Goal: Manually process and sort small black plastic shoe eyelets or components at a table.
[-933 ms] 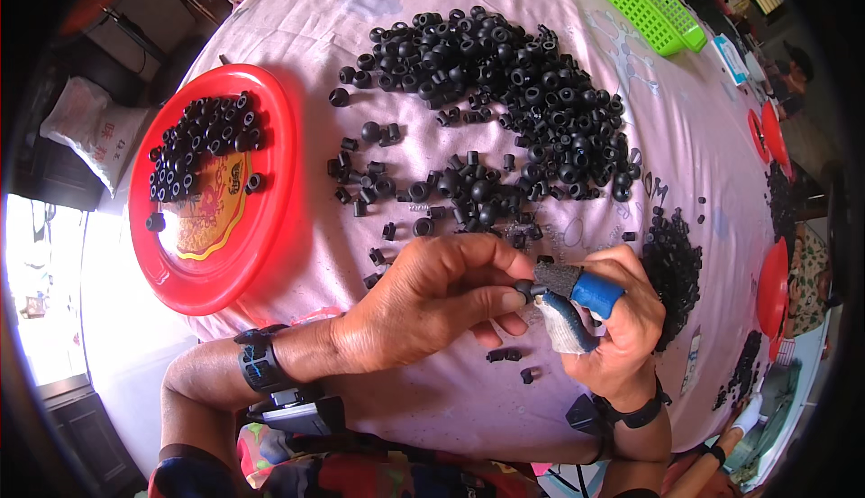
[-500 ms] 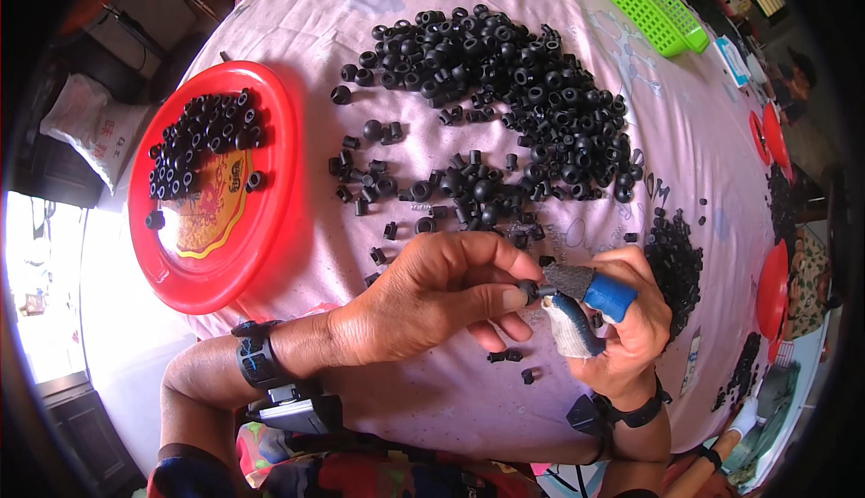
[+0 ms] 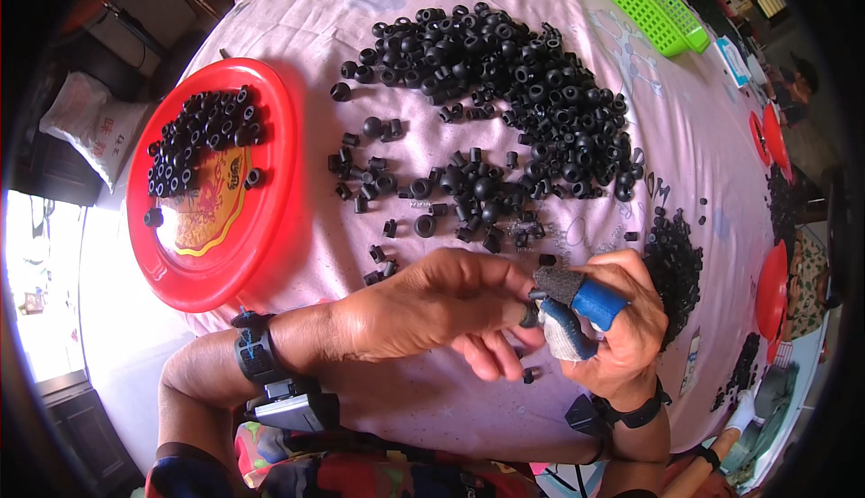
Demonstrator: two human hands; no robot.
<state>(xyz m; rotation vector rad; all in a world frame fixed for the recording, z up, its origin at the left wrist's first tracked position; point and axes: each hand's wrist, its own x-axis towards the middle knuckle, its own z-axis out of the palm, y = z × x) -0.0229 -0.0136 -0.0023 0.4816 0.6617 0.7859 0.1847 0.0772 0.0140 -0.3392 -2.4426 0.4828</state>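
Over the near part of the table my two hands meet. My left hand point(image 3: 423, 309) is closed, with thumb and fingers pinching a small rounded black part point(image 3: 529, 316). Touching it from the other side is my right hand point(image 3: 622, 327), its thumb and forefinger wrapped in grey and white cloth with blue tape. Those covered tips pinch a small black peg-like piece point(image 3: 538, 294) against the rounded part. How far the two pieces fit together is hidden by the fingers. Beyond my hands lies a scattered group of black balls, rings and short tubes point(image 3: 478, 191).
A red round tray point(image 3: 288, 182) at the left carries several black hollow parts point(image 3: 203, 137). A large heap of black parts point(image 3: 505, 56) spreads farther back, with a smaller pile point(image 3: 674, 264) at the right. A green plastic basket point(image 3: 640, 2) stands far right. Another person's gloved hand point(image 3: 744, 415) shows lower right.
My left hand has shifted slightly down and turned, its fingers pointing more downward. My right hand has stayed nearly in place, its covered fingertips now closer around the small piece.
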